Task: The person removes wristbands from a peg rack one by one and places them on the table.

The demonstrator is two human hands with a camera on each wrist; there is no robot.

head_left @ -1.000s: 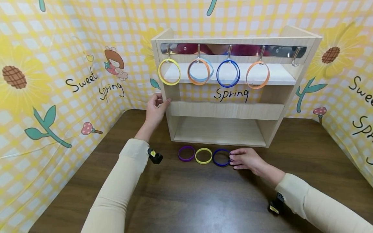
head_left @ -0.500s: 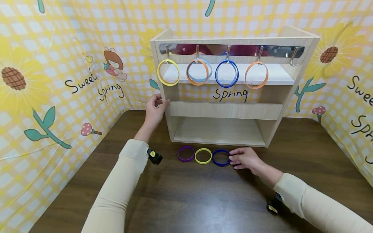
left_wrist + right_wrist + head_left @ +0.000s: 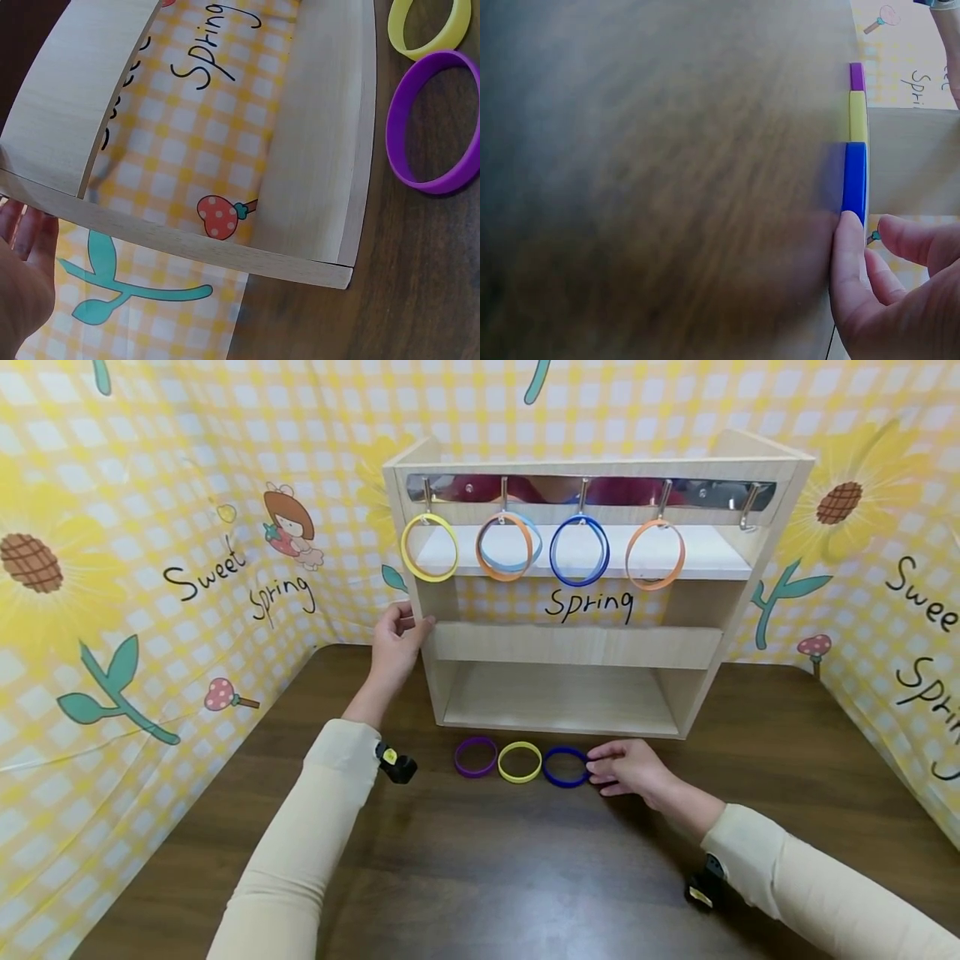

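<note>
My left hand (image 3: 393,647) grips the left side panel of a pale wooden shelf (image 3: 577,645), thumb at its front edge and fingers on the outer face. In the left wrist view, that panel partly hides the fingers. My right hand (image 3: 637,772) is at the right edge of a dark blue wristband (image 3: 566,785) lying flat on the table. The right wrist view shows one fingertip against the blue wristband (image 3: 854,180), with the other fingers spread apart. Left of it lie a yellow wristband (image 3: 520,780) and a purple wristband (image 3: 476,775), in a row before the shelf.
A metal hook rail (image 3: 543,489) runs along the shelf's top. From it hang a yellow band (image 3: 429,579), an orange band (image 3: 504,578) with a light blue one, blue bands (image 3: 579,583) and another orange band (image 3: 656,587). The rightmost hook (image 3: 747,510) is bare.
The head view has shifted slightly, so everything sits a little further left. Both hands and the wristbands keep their places relative to the shelf.
</note>
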